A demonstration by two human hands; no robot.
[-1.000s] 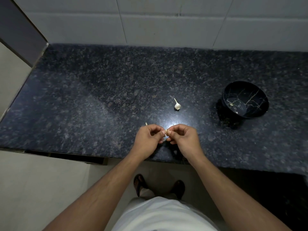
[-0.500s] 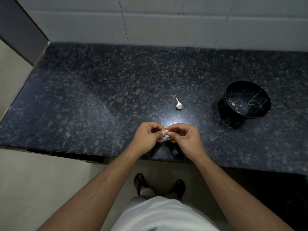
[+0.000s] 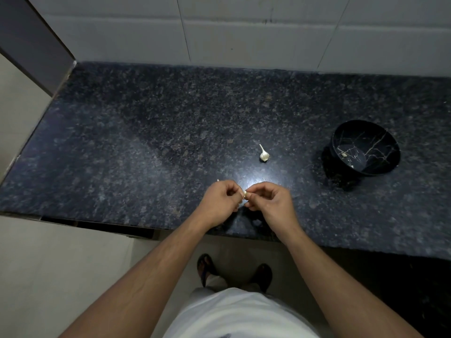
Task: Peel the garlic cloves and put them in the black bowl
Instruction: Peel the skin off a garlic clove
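Garlic clove (image 3: 244, 194) — between both hands

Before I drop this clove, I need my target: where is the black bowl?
The black bowl stands on the dark counter's right side, right of the garlic bulb.

garlic bulb (image 3: 264, 154) left of bowl (image 3: 380, 167), behind hands

Glossy speckled granite-like countertop (image 3: 146, 154), smooth white wall tiles (image 3: 256, 40), shiny, perhaps plastic, black bowl (image 3: 390, 152).
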